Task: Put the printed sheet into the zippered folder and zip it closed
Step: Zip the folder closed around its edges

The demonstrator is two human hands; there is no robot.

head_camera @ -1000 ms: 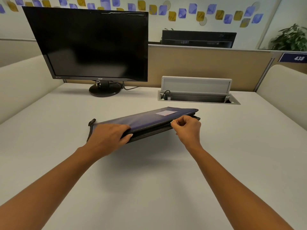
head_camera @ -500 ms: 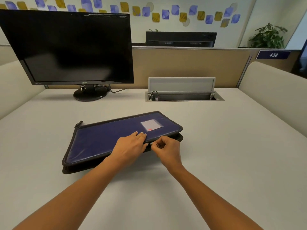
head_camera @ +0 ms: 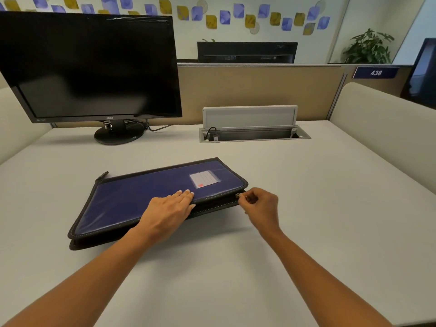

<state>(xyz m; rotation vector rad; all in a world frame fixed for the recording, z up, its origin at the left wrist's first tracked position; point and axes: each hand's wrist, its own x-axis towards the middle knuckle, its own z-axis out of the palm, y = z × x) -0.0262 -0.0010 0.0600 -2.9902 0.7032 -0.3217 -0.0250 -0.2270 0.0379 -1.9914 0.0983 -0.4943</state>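
Observation:
A dark blue zippered folder [head_camera: 132, 199] with black trim and a small white label lies flat on the white desk [head_camera: 306, 208]. My left hand [head_camera: 168, 211] rests palm down on its near edge, fingers together, pressing the cover. My right hand [head_camera: 259, 204] pinches the metal zipper pull [head_camera: 237, 195] at the folder's near right corner. The near side seam left of my left hand still gapes a little. The printed sheet is not visible.
A black monitor [head_camera: 89, 67] on a round stand sits at the back left. An open cable tray [head_camera: 254, 134] with a raised lid is set into the desk at the back centre. Padded partitions border the desk left and right.
The folder's lifted cover came down flat. My right hand has travelled right along the near edge with the zipper pull to the corner. My left hand moved from the left part to the middle.

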